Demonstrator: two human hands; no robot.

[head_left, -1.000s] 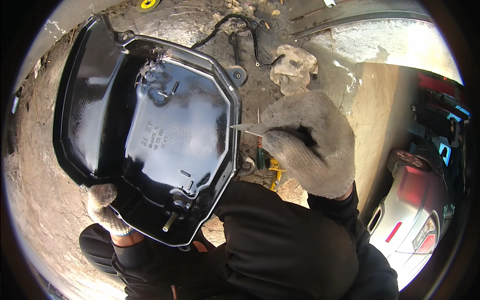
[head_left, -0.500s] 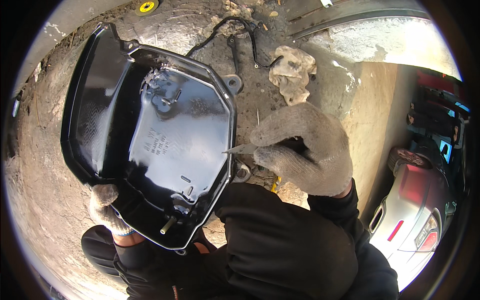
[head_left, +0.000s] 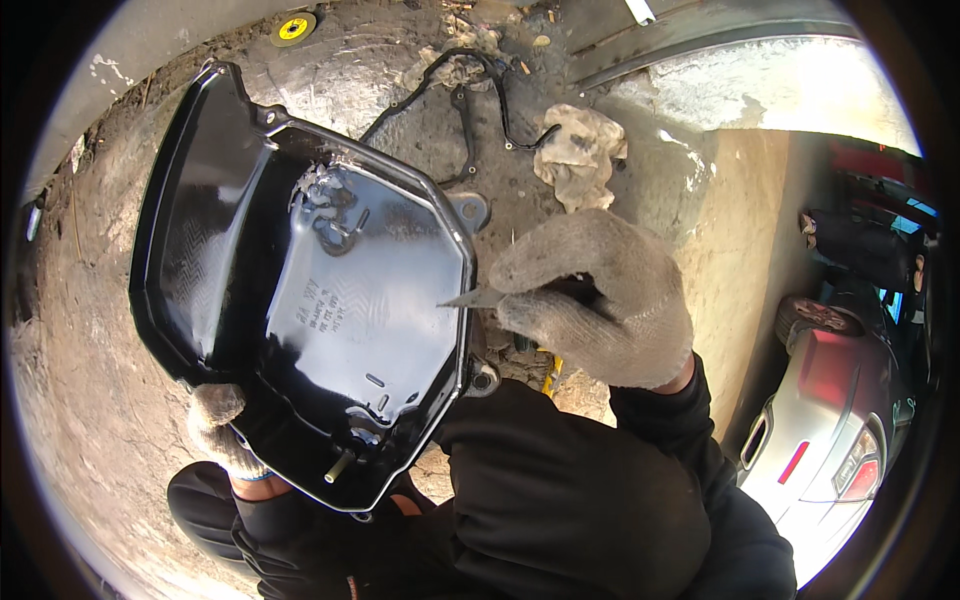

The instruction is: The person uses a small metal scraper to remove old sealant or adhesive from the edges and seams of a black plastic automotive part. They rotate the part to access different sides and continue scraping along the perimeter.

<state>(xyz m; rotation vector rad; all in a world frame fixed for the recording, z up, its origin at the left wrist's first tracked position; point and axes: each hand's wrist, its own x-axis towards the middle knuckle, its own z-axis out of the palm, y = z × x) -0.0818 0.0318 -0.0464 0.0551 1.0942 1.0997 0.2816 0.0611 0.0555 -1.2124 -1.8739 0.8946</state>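
Note:
A large glossy black oil pan [head_left: 400, 230] is tilted up in front of me, its hollow inside facing me, with a wet sheen on its floor. My left hand [head_left: 222, 430], in a knit glove, grips its lower left rim; the thumb lies over the edge and the other fingers are hidden behind. My right hand [head_left: 600, 305], gloved too, pinches a small pointed metal blade [head_left: 475, 298] between thumb and fingers. The blade's tip reaches over the pan's right rim. Whether it touches the metal I cannot tell.
On the dirty concrete beyond the pan lie a thin black gasket [head_left: 505, 110], a crumpled rag [head_left: 580, 150] and a yellow-centred disc [head_left: 294, 29]. Something yellow [head_left: 552, 372] lies below my right hand. A silver car [head_left: 825, 420] stands at the right, and a person's dark-clothed legs [head_left: 860, 245] show behind it.
The pan has shifted slightly down and to the right, along with my left hand. My right hand and the blade have moved a little left.

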